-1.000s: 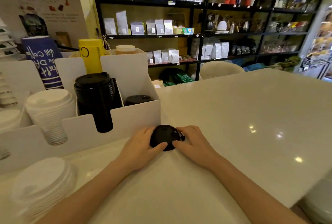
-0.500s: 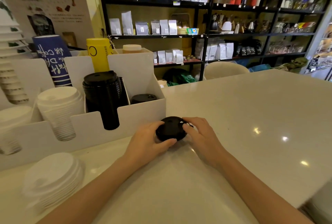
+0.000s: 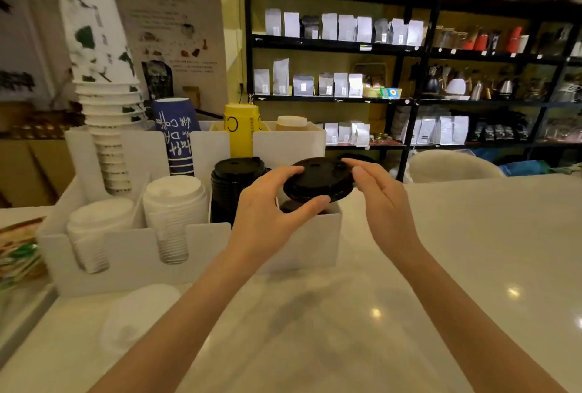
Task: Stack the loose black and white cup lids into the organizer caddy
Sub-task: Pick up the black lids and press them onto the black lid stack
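Note:
A black cup lid (image 3: 316, 180) hangs in the air over the rightmost compartment of the white organizer caddy (image 3: 208, 244). My left hand (image 3: 267, 219) grips it between thumb and fingers. My right hand (image 3: 378, 200) is just right of the lid with fingers spread, its fingertips at the lid's far rim. Below the lid, a short pile of black lids (image 3: 291, 206) lies in that compartment. A taller black lid stack (image 3: 234, 186) fills the compartment to its left, and two white lid stacks (image 3: 174, 203) (image 3: 97, 228) stand further left. A loose white lid pile (image 3: 141, 317) rests on the counter.
Stacked paper cups (image 3: 107, 128), a blue cup (image 3: 176, 137) and a yellow cup (image 3: 241, 128) stand in the caddy's back row. The white counter (image 3: 456, 266) stretches right. Black shelves (image 3: 393, 77) with bags line the back wall. Coloured packets (image 3: 19, 254) lie at far left.
Both hands lifted the black lid off the counter and carried it up and forward over the caddy's right compartment. My right hand has opened beside it. The camera tilted up.

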The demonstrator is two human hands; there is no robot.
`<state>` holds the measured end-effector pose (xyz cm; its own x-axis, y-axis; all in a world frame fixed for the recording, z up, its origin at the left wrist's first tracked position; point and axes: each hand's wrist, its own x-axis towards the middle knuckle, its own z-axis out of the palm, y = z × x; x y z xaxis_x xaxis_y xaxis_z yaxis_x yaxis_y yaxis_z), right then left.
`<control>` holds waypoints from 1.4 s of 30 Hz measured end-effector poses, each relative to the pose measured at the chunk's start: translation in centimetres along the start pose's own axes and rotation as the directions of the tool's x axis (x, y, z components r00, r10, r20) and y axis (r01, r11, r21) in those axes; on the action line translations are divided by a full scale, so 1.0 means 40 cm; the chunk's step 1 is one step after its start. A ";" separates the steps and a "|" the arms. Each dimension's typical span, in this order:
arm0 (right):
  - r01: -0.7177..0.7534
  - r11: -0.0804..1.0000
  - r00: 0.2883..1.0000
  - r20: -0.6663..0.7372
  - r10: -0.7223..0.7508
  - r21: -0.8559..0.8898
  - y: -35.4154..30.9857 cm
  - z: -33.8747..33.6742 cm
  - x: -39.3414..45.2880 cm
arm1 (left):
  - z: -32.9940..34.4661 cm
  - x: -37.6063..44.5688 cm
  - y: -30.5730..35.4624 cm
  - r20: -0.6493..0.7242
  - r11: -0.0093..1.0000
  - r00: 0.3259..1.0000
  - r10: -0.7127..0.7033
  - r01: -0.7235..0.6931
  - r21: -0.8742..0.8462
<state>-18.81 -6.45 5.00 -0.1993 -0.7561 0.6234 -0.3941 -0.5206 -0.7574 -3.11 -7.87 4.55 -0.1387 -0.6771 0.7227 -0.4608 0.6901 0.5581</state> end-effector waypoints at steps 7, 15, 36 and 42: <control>0.040 0.985 0.994 0.096 -0.057 0.169 -0.016 0.123 0.092 | -0.099 0.064 -0.041 -0.123 0.998 0.990 -0.064 0.065 0.002; -0.054 0.974 0.967 0.254 -0.004 0.219 0.012 0.221 0.122 | -0.141 0.093 -0.130 -0.135 0.983 0.979 -0.153 0.165 0.080; -0.060 0.979 0.924 0.381 -0.020 0.196 0.056 0.247 0.108 | -0.134 0.094 -0.169 -0.067 0.959 0.970 -0.235 0.242 0.147; -0.090 0.980 0.919 0.395 0.012 0.180 0.062 0.241 0.116 | -0.122 0.092 -0.163 -0.129 0.947 0.971 -0.200 0.225 0.229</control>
<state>-12.05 -15.07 4.12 0.1663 -0.8572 0.4874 -0.2065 -0.5136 -0.8328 3.67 -13.61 5.56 0.0703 -0.7626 0.6430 -0.6682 0.4426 0.5980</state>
